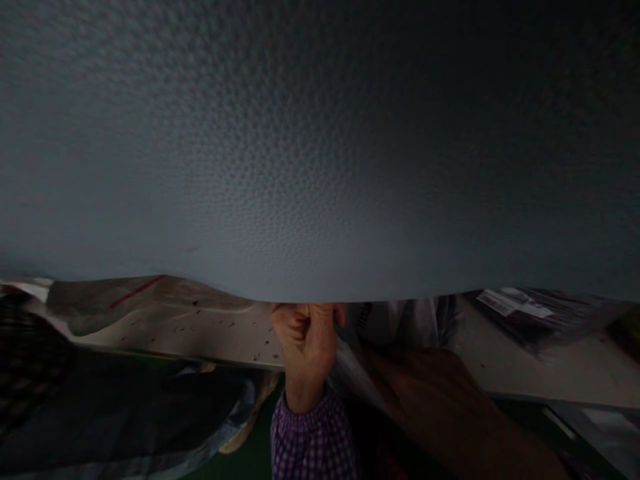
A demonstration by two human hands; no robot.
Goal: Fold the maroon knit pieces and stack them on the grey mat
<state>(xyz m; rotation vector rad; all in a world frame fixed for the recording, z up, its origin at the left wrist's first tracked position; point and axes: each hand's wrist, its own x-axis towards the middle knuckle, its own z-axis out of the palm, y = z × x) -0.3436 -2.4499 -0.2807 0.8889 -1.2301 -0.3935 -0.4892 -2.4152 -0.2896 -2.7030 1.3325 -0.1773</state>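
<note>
A large grey sheet [320,147] with a fine bumpy texture is lifted close to the camera and fills most of the view. My left hand [306,347], in a purple checked sleeve, is closed in a fist on the sheet's lower edge at the centre. My right hand [425,383] reaches in from the lower right, dark and blurred, just below the sheet's edge and over crinkled clear plastic [395,320]. Its fingers do not show clearly.
Below the sheet runs a white tabletop [210,333] dotted with dark specks. A clear bag with a red strip [137,291] lies at the left and wrapped packets [520,307] at the right. Dark fabric [115,407] hangs at the lower left.
</note>
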